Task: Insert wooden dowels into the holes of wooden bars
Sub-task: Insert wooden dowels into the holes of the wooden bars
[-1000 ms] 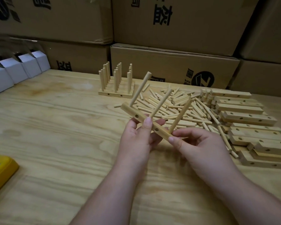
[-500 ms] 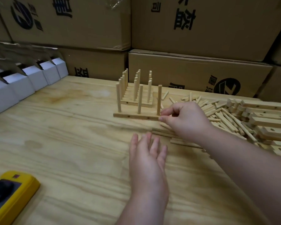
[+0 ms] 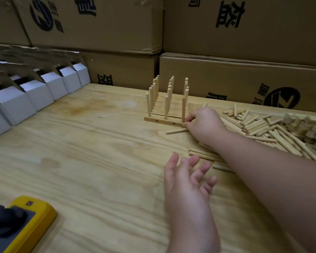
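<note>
At twelve o'clock on the plywood table (image 3: 98, 161), the right hand (image 3: 202, 121) pinches the pale wooden three-dowel bar's (image 3: 162, 121) end against the finished row.
Light, stiff, smooth wood, I judge; hold the bar ends, not the dowels. Left hand (image 3: 186, 181) hovers at six o'clock, fingers spread, holding nothing.

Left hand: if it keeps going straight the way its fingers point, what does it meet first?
Probably the loose dowels lying flat just beyond the fingertips of the left hand. Depth is unclear; it may pass above them.
</note>
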`<state>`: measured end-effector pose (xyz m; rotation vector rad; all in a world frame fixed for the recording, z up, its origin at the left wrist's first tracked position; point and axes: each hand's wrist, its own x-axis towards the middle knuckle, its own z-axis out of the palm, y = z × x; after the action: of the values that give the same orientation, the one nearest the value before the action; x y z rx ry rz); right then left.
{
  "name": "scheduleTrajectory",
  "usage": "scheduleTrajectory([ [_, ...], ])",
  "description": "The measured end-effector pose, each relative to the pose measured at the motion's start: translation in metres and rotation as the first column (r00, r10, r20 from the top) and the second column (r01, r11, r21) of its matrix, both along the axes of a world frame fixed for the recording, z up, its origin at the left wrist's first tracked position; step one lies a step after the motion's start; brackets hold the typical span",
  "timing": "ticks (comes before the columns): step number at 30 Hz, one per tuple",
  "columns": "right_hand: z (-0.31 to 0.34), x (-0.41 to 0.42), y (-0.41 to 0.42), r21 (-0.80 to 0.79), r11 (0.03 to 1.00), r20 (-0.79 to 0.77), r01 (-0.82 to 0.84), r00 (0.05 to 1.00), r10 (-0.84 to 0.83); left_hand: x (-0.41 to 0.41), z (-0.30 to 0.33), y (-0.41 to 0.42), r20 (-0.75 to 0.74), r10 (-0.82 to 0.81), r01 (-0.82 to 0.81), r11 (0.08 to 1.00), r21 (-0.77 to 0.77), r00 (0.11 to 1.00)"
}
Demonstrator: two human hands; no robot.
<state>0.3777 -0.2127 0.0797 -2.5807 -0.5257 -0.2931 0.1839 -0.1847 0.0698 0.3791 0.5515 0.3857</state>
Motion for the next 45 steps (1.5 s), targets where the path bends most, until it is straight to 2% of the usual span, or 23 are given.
scheduleTrajectory([
  [5,0.001,0.004,0.002,-0.067,0.998,0.075,-0.008,0.997,0.013,0.001,-0.001,-0.002,-0.018,0.001,-0.001,1.0,0.029,1.0],
  [24,0.007,0.003,0.015,-0.175,0.974,0.068,0.147,0.988,-0.137,-0.001,-0.001,-0.006,-0.014,-0.057,0.059,0.975,0.213,0.998],
  [27,0.008,-0.002,0.013,-0.147,0.978,0.066,0.148,0.988,-0.14,-0.002,0.0,-0.007,-0.007,-0.078,0.077,0.968,0.238,0.997],
  [30,0.014,-0.019,-0.002,-0.018,0.991,0.045,0.13,0.991,-0.129,-0.004,0.0,-0.009,-0.011,-0.102,0.101,0.956,0.274,0.995],
  [35,0.016,-0.094,-0.06,0.239,0.963,0.087,0.124,0.985,-0.149,-0.009,-0.001,-0.012,-0.01,-0.15,0.139,0.884,0.447,0.989],
  [40,0.001,-0.189,-0.145,0.24,0.946,0.102,0.218,0.963,-0.248,-0.013,-0.003,-0.017,-0.006,-0.178,0.147,0.792,0.593,0.984],
  [45,-0.013,-0.219,-0.197,0.25,0.918,0.089,0.309,0.936,-0.339,-0.017,-0.005,-0.019,-0.045,-0.2,0.166,0.646,0.745,0.979],
])
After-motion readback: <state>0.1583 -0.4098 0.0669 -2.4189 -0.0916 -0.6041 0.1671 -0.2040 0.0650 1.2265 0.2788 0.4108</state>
